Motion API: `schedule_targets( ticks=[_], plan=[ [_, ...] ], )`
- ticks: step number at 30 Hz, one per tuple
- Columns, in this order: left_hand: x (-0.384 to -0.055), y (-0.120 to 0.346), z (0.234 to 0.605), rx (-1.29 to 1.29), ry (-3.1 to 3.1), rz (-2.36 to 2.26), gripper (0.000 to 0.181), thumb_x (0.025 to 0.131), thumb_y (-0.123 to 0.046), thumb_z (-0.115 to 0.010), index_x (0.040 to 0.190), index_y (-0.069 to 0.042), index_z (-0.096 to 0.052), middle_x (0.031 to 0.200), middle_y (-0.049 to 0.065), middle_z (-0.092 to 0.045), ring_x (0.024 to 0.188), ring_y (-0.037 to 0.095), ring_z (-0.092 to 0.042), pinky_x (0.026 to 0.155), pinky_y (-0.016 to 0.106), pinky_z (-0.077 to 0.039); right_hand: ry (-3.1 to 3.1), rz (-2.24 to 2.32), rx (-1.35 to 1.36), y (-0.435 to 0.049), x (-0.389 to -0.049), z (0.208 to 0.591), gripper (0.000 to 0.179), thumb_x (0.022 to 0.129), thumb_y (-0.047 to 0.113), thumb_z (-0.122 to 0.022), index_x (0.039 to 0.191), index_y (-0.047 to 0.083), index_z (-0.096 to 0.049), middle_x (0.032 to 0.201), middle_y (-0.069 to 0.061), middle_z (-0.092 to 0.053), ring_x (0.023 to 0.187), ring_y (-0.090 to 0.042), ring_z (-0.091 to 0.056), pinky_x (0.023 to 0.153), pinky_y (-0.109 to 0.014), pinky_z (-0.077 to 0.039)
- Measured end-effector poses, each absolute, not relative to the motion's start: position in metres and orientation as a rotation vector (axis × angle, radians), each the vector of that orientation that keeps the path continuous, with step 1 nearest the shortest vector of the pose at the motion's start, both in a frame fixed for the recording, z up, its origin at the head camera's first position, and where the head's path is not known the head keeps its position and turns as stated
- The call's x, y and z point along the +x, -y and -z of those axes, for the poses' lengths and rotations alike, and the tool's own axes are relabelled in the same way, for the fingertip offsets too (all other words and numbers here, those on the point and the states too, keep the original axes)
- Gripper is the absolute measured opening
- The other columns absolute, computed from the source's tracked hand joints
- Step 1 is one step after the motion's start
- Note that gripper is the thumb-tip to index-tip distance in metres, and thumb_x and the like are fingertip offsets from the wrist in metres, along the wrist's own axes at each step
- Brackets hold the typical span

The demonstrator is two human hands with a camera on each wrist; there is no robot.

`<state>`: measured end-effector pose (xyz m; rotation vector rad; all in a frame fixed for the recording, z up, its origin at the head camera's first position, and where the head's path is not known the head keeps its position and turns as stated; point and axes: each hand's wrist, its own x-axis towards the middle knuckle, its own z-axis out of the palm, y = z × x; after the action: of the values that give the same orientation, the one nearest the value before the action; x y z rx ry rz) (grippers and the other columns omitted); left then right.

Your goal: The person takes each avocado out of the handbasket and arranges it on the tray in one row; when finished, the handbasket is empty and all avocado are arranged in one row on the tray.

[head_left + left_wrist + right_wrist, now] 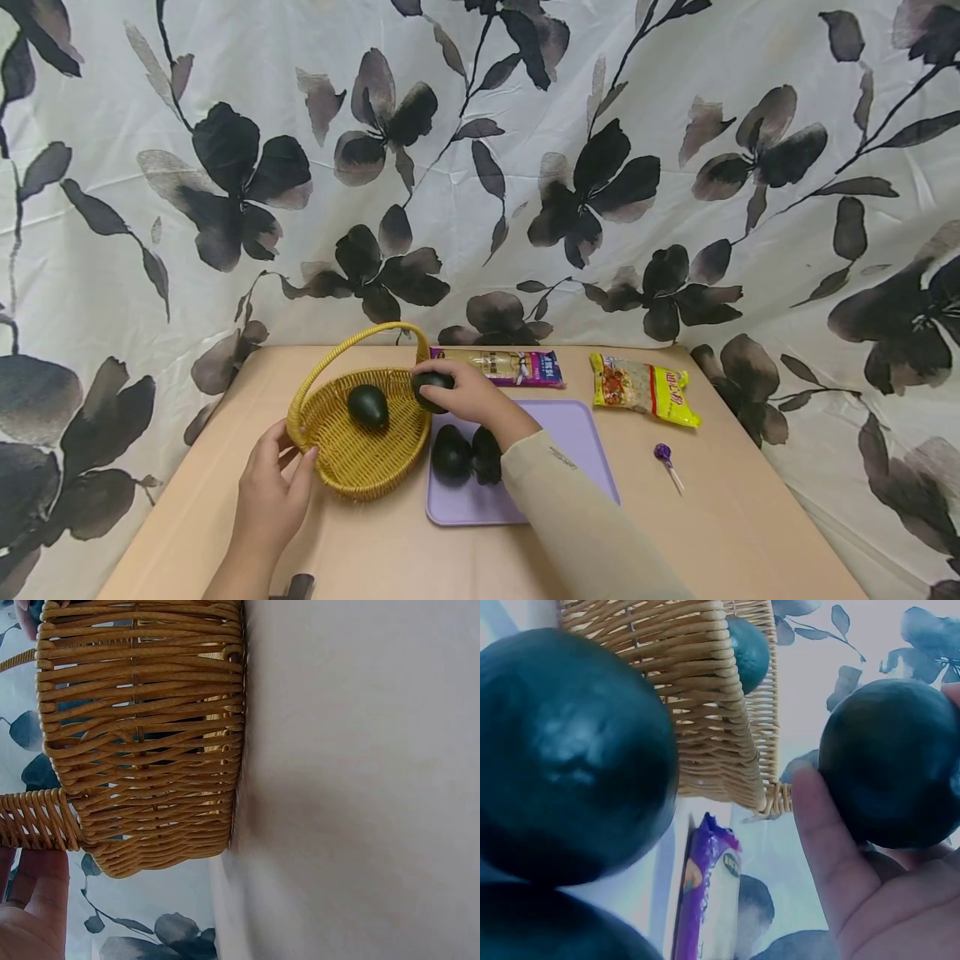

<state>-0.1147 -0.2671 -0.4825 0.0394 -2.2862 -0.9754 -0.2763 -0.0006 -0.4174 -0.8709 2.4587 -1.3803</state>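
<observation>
My right hand grips a dark green avocado at the right rim of a yellow wicker basket, above the table. Inside the basket lies another avocado. Two more avocados, a left one and a right one, rest side by side on a lilac tray; my right sleeve partly covers the right one. With thumb and fingers, my left hand holds the basket at the left foot of its arched handle. The basket stands upright on the table.
Behind the tray lies a purple-ended packet. To the right are a yellow and red snack bag and a purple lollipop. A flowered curtain hangs at the table's back edge. A small dark object shows by my left forearm.
</observation>
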Motion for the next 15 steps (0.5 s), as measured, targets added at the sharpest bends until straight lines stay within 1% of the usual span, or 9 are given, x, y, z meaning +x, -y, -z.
schedule_targets(
  ticks=[3,5,9,11,15],
  plan=[
    [-0.115,0.267,0.483,0.036,2.287,0.975,0.055,0.095,0.0,-0.069,0.144,0.003,-0.044,0.13,0.018,-0.057,0.121,0.033,-0.06,0.102,-0.006,-0.036,-2.451,1.392,-0.907,-0.005,-0.274,0.419,0.027,0.1,0.025,-0.066,0.126,0.024,-0.072,0.135,0.0,-0.065,0.12,-0.016,-0.059,0.102,-0.034,-0.056],
    [-0.114,0.267,0.483,0.036,2.29,0.974,0.054,0.095,0.0,-0.069,0.144,0.003,-0.044,0.13,0.018,-0.057,0.121,0.033,-0.06,0.101,-0.006,-0.036,-2.449,1.399,-0.923,-0.009,-0.273,0.42,0.027,0.1,0.025,-0.066,0.126,0.023,-0.071,0.134,0.0,-0.065,0.118,-0.016,-0.06,0.101,-0.034,-0.057],
    [-0.114,0.266,0.482,0.043,2.296,0.974,0.055,0.095,0.0,-0.069,0.144,0.003,-0.043,0.131,0.018,-0.056,0.122,0.033,-0.059,0.102,-0.005,-0.037,-2.465,1.38,-0.927,-0.017,-0.27,0.421,0.039,0.095,0.026,-0.072,0.133,0.023,-0.067,0.136,0.002,-0.063,0.115,-0.017,-0.061,0.098,-0.035,-0.059],
    [-0.114,0.266,0.482,0.047,2.298,0.972,0.055,0.095,0.0,-0.069,0.144,0.003,-0.043,0.131,0.018,-0.056,0.122,0.032,-0.059,0.102,-0.004,-0.038,-2.473,1.364,-0.908,-0.021,-0.268,0.42,0.045,0.092,0.026,-0.074,0.135,0.026,-0.064,0.138,0.003,-0.061,0.114,-0.017,-0.061,0.098,-0.036,-0.059],
    [-0.115,0.266,0.48,0.039,2.292,0.976,0.055,0.095,0.0,-0.069,0.144,0.004,-0.043,0.131,0.018,-0.056,0.122,0.034,-0.059,0.103,-0.003,-0.039,-2.511,1.353,-0.882,-0.033,-0.266,0.421,0.048,0.09,0.03,-0.076,0.136,0.033,-0.063,0.142,0.006,-0.059,0.12,-0.018,-0.06,0.103,-0.041,-0.058]
  ],
)
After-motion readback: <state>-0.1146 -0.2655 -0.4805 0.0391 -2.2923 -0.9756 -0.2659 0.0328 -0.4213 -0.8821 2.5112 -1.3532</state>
